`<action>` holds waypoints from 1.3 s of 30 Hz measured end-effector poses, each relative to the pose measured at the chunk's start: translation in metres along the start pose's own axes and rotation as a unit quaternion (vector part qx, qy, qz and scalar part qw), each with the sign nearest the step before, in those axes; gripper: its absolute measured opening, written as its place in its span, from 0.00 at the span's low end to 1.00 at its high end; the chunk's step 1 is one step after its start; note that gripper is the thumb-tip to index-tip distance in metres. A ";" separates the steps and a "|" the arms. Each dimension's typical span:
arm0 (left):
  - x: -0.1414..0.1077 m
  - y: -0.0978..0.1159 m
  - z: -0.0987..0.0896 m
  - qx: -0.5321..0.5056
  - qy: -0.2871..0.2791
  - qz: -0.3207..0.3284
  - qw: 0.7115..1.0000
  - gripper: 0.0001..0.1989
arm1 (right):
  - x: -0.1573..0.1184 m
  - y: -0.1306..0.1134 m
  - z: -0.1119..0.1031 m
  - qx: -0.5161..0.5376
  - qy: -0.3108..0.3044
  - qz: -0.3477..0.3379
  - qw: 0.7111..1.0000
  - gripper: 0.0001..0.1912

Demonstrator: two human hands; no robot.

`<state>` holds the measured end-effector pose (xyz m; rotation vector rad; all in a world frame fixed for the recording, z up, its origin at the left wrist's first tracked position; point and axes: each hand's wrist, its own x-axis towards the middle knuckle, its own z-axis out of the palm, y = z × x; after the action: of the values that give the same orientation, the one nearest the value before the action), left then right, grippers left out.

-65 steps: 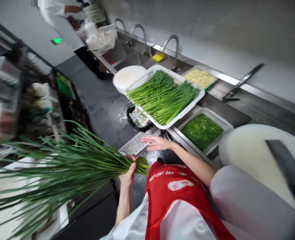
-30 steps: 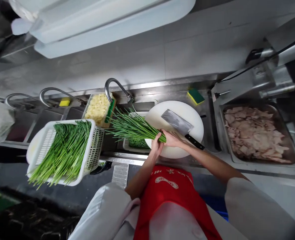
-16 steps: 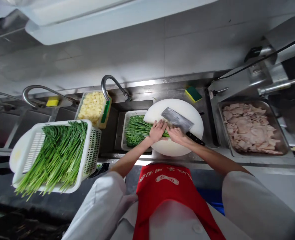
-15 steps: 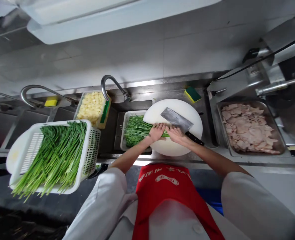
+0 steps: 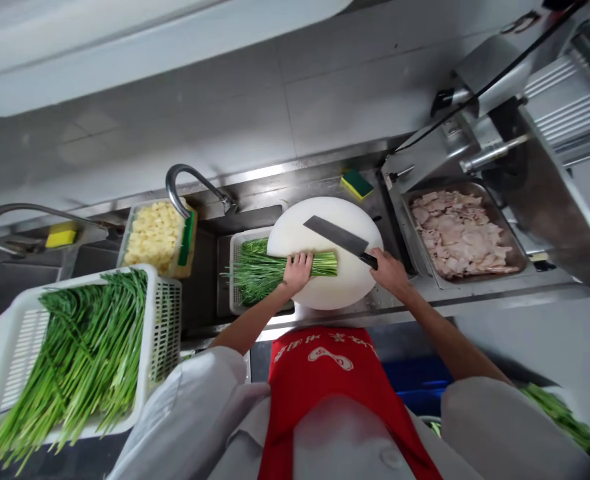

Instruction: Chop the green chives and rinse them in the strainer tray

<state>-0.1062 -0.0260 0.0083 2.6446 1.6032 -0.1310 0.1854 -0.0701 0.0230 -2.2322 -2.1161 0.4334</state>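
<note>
My left hand (image 5: pixel 298 270) is closed over a bunch of green stalks (image 5: pixel 325 264) on the round white cutting board (image 5: pixel 325 293). The cut ends of the stalks point right, and their leafy ends reach over the board's left edge into a small white basket (image 5: pixel 235 267). My right hand (image 5: pixel 387 270) grips the black handle of a cleaver (image 5: pixel 337 235) at the board's right side. The blade lies at a slant over the board, above the stalks and apart from them.
A large white basket of long green stalks (image 5: pixel 89 353) stands at the left. Behind it are a tub of pale yellow chunks (image 5: pixel 153 235) and a curved faucet (image 5: pixel 195 171). A sponge (image 5: pixel 357 184) lies behind the board. At the right is a metal tray of raw meat (image 5: pixel 462 233).
My right hand has left the stalks, moved right and taken hold of the cleaver's handle. My left hand still holds the bunch. The view has shifted to the right.
</note>
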 end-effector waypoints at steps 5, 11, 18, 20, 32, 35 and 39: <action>0.027 0.034 -0.002 -0.042 0.047 -0.134 0.989 0.35 | -0.033 -0.002 0.002 0.080 -0.036 0.034 0.996 0.14; 0.025 0.049 -0.005 -0.079 0.091 -0.149 0.981 0.43 | -0.061 -0.022 0.017 0.125 -0.049 0.021 0.991 0.13; 0.027 0.046 -0.005 -0.105 0.085 -0.182 0.974 0.37 | -0.059 -0.022 0.015 0.118 -0.056 0.013 0.991 0.13; 0.033 0.047 -0.006 -0.116 0.092 -0.199 0.969 0.36 | -0.058 -0.021 0.015 0.113 -0.051 0.016 0.992 0.14; 0.028 0.035 -0.016 -0.049 0.083 -0.213 0.972 0.41 | -0.058 -0.020 0.014 0.086 -0.056 0.014 0.995 0.15; 0.015 0.023 -0.013 -0.008 0.056 -0.162 0.985 0.48 | -0.058 -0.024 0.012 0.093 -0.074 -0.005 0.993 0.15; 0.009 0.018 -0.007 0.014 0.043 -0.129 0.991 0.50 | -0.041 -0.039 -0.001 0.061 -0.102 0.004 0.993 0.18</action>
<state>-0.0854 -0.0255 0.0140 2.4814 1.9804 -0.0498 0.1460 -0.1077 0.0399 -2.2139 -2.1047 0.8003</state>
